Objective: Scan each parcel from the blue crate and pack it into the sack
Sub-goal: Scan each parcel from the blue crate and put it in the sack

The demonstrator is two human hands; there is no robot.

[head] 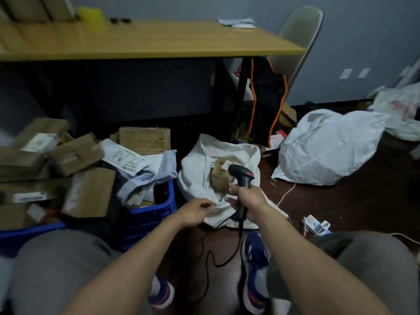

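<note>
Now right hand [247, 198] is gripping scanner [241, 174]; left hand [195, 212] fingers [210, 206] are pinching sack [197, 169] rim; parcels [88, 192] in blue crate [150, 217] are lying leftward, nearer left hand.

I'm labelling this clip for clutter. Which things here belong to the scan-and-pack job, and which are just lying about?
Job: blue crate, its parcels, barcode scanner in the right hand, open sack pinched by the left hand, cardboard box inside it.
Lying about: desk, chair, filled white sack, power strip, black-and-orange bag.
</note>
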